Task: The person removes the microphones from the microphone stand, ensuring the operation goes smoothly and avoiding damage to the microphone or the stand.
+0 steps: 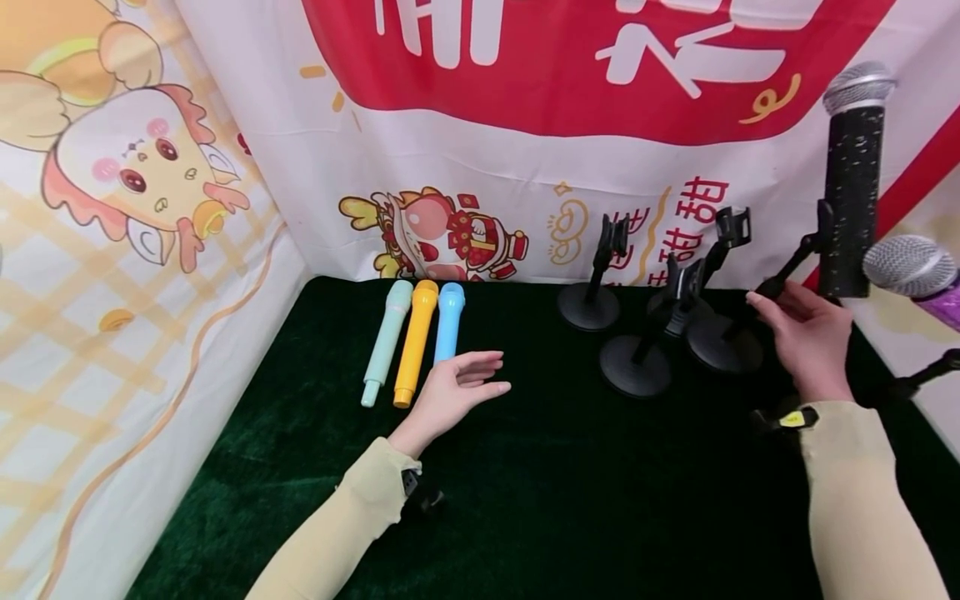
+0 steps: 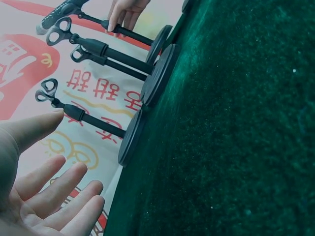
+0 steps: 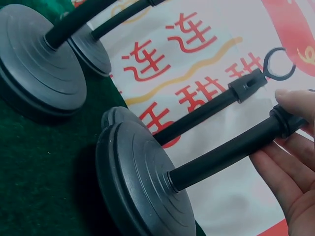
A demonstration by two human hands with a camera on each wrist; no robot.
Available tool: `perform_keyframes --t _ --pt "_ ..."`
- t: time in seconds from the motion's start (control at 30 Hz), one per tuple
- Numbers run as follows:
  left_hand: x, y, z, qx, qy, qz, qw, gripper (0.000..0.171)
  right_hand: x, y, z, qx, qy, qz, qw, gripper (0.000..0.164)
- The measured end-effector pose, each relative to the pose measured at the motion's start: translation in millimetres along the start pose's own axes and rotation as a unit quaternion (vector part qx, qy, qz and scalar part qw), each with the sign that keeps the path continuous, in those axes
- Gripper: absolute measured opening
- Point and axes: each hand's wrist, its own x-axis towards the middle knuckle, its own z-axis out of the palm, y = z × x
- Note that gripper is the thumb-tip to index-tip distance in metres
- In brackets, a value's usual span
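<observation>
My right hand [image 1: 813,337] grips the upper pole of a black microphone stand [image 3: 221,152], thumb on one side and fingers on the other. A black speckled microphone [image 1: 853,192] with a silver mesh head stands nearly upright in that stand's clip. The stand's round base [image 1: 723,343] is on the dark green cloth. My left hand [image 1: 453,392] holds nothing; its fingers are loosely spread and it overlaps the lower end of a blue microphone [image 1: 449,321] in the head view. Beside that lie a yellow microphone [image 1: 416,346] and a mint green microphone [image 1: 387,342].
Bare-clipped stands are grouped left of my right hand: a back left stand [image 1: 588,307], a front stand [image 1: 635,365] and one behind it [image 1: 723,237]. A purple microphone with a silver head [image 1: 909,265] juts in at the right edge. A printed cloth backdrop [image 1: 465,150] rises behind.
</observation>
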Motion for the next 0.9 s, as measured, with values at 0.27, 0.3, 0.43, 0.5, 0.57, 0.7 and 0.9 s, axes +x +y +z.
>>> perform_keyframes --t 0.27,0.3,0.43,0.5,0.57,0.7,0.9 --pt "0.8 -0.4 0.8 -0.003 -0.004 0.005 1.0000 0.063 -10.6 -6.2 0.8 -0.031 -0.024 -0.004 0.999 0.044" --pt "1.0 -0.5 0.9 -0.003 -0.005 0.004 1.0000 0.063 -12.1 -6.7 1.1 -0.029 -0.026 -0.010 0.999 0.043" --pt "1.4 -0.8 1.3 -0.003 -0.005 0.002 1.0000 0.063 -17.7 -6.5 2.0 -0.004 -0.027 -0.038 0.999 0.036" --pt "1.3 -0.3 1.5 -0.003 -0.006 0.002 1.0000 0.063 -20.8 -6.3 2.6 0.011 -0.030 -0.055 0.998 0.034" --pt "1.1 0.0 1.7 -0.002 -0.006 0.002 1.0000 0.063 -24.7 -6.8 3.2 0.021 -0.036 -0.063 0.997 0.034" --pt "0.7 0.5 2.4 -0.003 -0.008 0.002 1.0000 0.063 -35.1 -10.8 3.5 0.015 -0.043 -0.061 0.997 0.036" --pt "1.6 0.7 3.7 -0.013 -0.012 0.004 0.9998 0.065 -50.7 -21.0 1.3 -0.012 -0.051 -0.037 0.998 0.045"
